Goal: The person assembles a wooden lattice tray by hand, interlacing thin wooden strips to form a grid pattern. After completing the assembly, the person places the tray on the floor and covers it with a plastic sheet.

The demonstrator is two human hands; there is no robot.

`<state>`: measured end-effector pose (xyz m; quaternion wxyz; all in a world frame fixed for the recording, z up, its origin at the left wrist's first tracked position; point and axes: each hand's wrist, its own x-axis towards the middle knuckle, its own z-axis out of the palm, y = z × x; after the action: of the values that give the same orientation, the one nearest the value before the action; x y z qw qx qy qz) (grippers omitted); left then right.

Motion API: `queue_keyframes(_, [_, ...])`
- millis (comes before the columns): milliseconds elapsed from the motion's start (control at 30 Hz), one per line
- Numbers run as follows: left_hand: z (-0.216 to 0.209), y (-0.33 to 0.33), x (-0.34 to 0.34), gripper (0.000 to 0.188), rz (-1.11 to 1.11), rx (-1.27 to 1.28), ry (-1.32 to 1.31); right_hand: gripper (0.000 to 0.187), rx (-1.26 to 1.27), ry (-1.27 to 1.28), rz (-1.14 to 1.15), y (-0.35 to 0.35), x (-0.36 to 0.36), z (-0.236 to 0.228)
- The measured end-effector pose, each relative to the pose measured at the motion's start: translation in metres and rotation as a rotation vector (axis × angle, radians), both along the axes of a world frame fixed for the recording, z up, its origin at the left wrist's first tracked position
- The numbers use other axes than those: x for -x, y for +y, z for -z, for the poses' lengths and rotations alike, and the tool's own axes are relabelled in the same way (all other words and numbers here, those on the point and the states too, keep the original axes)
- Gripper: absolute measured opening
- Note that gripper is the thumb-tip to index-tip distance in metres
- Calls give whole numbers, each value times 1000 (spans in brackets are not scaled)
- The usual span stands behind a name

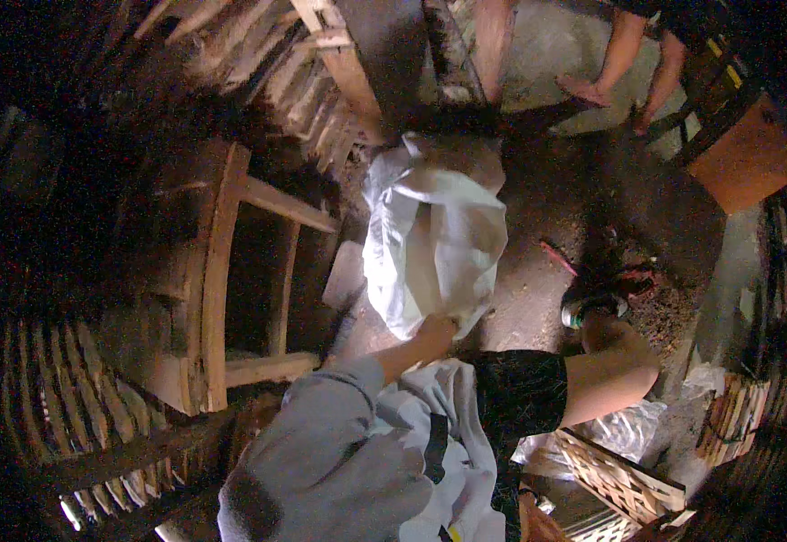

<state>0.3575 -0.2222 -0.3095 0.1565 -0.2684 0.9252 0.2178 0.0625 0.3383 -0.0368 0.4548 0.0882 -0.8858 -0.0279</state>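
Clearly, the white sack (470, 244) sits in the middle of the scene, its wide mouth open toward the camera and its left side brightly lit. The left hand (441, 329) is at the sack's near rim, fingers closed on the cloth, below a grey sleeve (321, 434). The right hand cannot be made out with certainty, so I cannot tell how its fingers stand. Left of the sack stands a wooden frame (217, 289). On the right, the wearer's bent leg (615, 370) rests its foot on the brown floor (529, 303). Near right lie clear plastic (633, 429) and a woven lattice panel (615, 470). Far right are another person's bare legs (624, 54), and an orange-brown board (746, 158).
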Motion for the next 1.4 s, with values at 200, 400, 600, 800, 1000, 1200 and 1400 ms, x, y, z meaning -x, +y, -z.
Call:
queue_keyframes(200, [-20, 0, -32, 23, -490, -105, 95, 61, -93, -83, -56, 24, 44, -22])
queue_keyframes(400, [-39, 32, -66, 26, 55, 350, -165, 55, -204, -74, -91, 53, 67, -29])
queue_keyframes(600, [-28, 24, -56, 35, -22, 285, 58, 52, -212, -121, -43, 60, 51, -34])
queue_keyframes(800, [5, 26, -114, 56, 2, 313, 86, 50, -195, -173, 3, 75, 37, -32])
queue_keyframes(1000, [-58, -21, -213, 63, 47, 157, -92, 48, -129, -211, 99, 95, -16, -32])
queue_keyframes(1200, [29, -7, -375, 88, -435, 125, -96, 47, -7, -243, 232, 70, -63, -14])
queue_keyframes(1400, [109, 15, -259, 88, -692, -106, -537, 44, 37, -172, 306, 60, -91, -7])
